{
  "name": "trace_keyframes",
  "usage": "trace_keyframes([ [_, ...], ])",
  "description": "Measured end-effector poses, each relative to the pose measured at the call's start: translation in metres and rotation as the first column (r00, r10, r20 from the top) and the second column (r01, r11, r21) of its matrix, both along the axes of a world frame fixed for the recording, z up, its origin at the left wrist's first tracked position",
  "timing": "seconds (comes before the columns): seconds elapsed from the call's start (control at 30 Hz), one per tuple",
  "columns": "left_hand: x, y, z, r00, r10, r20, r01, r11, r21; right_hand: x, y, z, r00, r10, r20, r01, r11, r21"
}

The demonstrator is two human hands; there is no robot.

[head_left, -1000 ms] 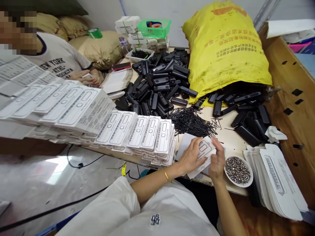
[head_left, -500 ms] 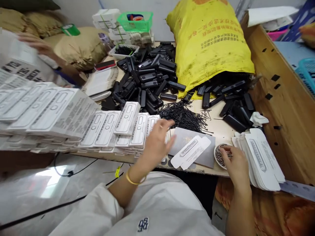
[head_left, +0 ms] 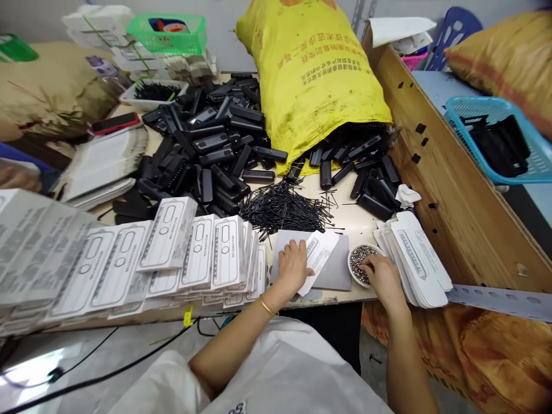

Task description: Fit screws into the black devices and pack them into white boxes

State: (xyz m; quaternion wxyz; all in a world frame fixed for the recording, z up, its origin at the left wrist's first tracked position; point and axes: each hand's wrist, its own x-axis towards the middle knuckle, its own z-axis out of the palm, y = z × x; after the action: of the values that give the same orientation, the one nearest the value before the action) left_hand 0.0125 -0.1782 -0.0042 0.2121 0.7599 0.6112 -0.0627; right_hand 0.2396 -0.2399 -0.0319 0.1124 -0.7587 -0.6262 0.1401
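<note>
Flat card sleeve lies under the flat, open left hand; right hand pinches into bowl of beads.

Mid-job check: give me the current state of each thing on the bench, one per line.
Left hand: flat on the white card sleeve, not gripping.
White card sleeve: unfolded, lying on the grey mat.
Right hand: fingertips in the bowl of metal beads.
Bowl of metal beads: nearly full.
Yellow sack: on its side, mouth open, black casings spilling out.
Flat sleeve stack: fanned, unfolded.
Packed boxes: closed, overlapped in rows.
</note>
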Motion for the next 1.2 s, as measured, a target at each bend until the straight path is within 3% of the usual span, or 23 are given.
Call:
trace_keyframes([
  [0.13, 0.055, 0.043, 0.0, 0.973, -0.041, 0.229, 0.009, 0.99, 0.137, 0.002, -0.002, -0.004, 1.0, -0.011, -0.024, 0.013, 0.997, 0.071],
  [0.23, 0.119, 0.095, -0.003, 0.877, -0.058, 0.478, -0.012, 0.99, 0.141, 0.002, -0.006, -0.008, 0.999, -0.029, -0.046, 0.036, 0.988, 0.15],
  [0.37, 0.175, 0.15, -0.016, 0.847, -0.008, 0.531, -0.062, 0.992, 0.113, -0.002, -0.013, -0.01, 0.989, -0.055, -0.139, 0.087, 0.968, 0.234],
  [0.47, 0.179, 0.168, -0.025, 0.838, 0.047, 0.544, -0.106, 0.991, 0.079, -0.003, -0.016, -0.011, 0.969, -0.098, -0.228, 0.161, 0.947, 0.279],
  [0.57, 0.158, 0.17, -0.024, 0.814, 0.097, 0.573, -0.177, 0.981, 0.084, -0.001, -0.018, -0.01, 0.963, -0.124, -0.239, 0.201, 0.922, 0.33],
  [0.7, 0.115, 0.131, -0.015, 0.74, 0.147, 0.656, -0.306, 0.943, 0.134, -0.001, -0.018, -0.006, 0.966, -0.122, -0.229, 0.21, 0.887, 0.411],
  [0.73, 0.104, 0.112, -0.016, 0.695, 0.155, 0.703, -0.335, 0.934, 0.125, -0.002, -0.018, -0.005, 0.965, -0.119, -0.234, 0.211, 0.884, 0.418],
  [0.77, 0.094, 0.091, -0.018, 0.57, 0.173, 0.803, -0.383, 0.921, 0.073, -0.004, -0.017, -0.004, 0.963, -0.117, -0.241, 0.212, 0.883, 0.419],
  [0.83, 0.074, 0.048, -0.029, 0.246, 0.273, 0.93, -0.375, 0.912, -0.169, -0.008, -0.017, -0.002, 0.961, -0.108, -0.253, 0.209, 0.886, 0.414],
  [0.87, 0.065, 0.029, -0.036, 0.092, 0.377, 0.922, -0.342, 0.881, -0.326, -0.01, -0.017, -0.001, 0.961, -0.107, -0.255, 0.208, 0.886, 0.413],
  [0.93, 0.046, 0.003, -0.048, -0.132, 0.554, 0.822, -0.236, 0.788, -0.569, -0.014, -0.017, 0.001, 0.96, -0.105, -0.258, 0.21, 0.883, 0.42],
  [1.0, 0.028, -0.005, -0.055, -0.254, 0.617, 0.745, -0.199, 0.72, -0.664, -0.018, -0.016, 0.004, 0.956, -0.103, -0.274, 0.219, 0.874, 0.434],
  [1.1, 0.002, 0.004, -0.051, -0.348, 0.592, 0.727, -0.242, 0.692, -0.68, -0.025, -0.013, 0.008, 0.918, -0.093, -0.387, 0.263, 0.871, 0.415],
  [1.2, -0.012, 0.016, -0.039, -0.459, 0.596, 0.659, -0.214, 0.646, -0.733, -0.039, -0.007, 0.008, 0.773, -0.114, -0.624, 0.373, 0.877, 0.303],
])
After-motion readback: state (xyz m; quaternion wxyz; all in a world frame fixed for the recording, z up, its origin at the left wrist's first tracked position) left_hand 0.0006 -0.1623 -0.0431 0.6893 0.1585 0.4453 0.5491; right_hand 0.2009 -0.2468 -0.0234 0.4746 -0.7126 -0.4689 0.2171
